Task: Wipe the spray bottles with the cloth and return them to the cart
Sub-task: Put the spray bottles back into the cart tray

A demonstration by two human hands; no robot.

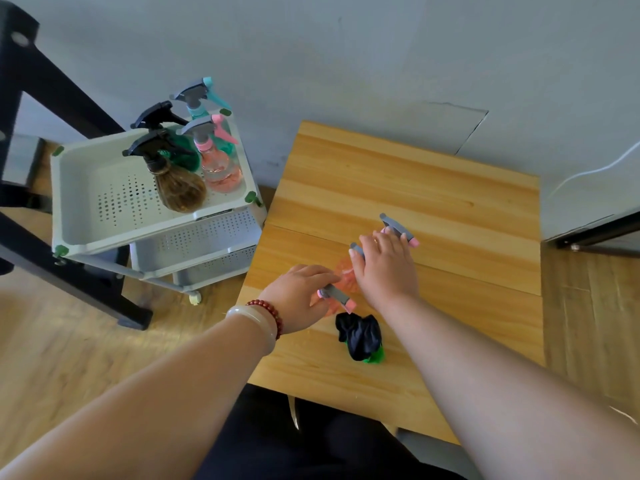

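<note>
Two pink spray bottles with grey heads stand close together on the wooden table (450, 188). My left hand (298, 296) grips the nearer pink bottle (337, 295) around its neck, below the grey trigger head. My right hand (384, 265) lies over the farther pink bottle (396, 227), fingers curled round its head and thumb by a grey part on the left. Both bottle bodies are mostly hidden by my hands. A crumpled black cloth (360, 336) lies on the table just in front of the bottles, with a green bit under it.
A white perforated cart (104, 188) stands left of the table. Its top tray holds a teal bottle (197, 98), a pink bottle (218, 161), a brown bottle (176, 185) and a green one behind. A black frame (52, 98) stands beyond the cart.
</note>
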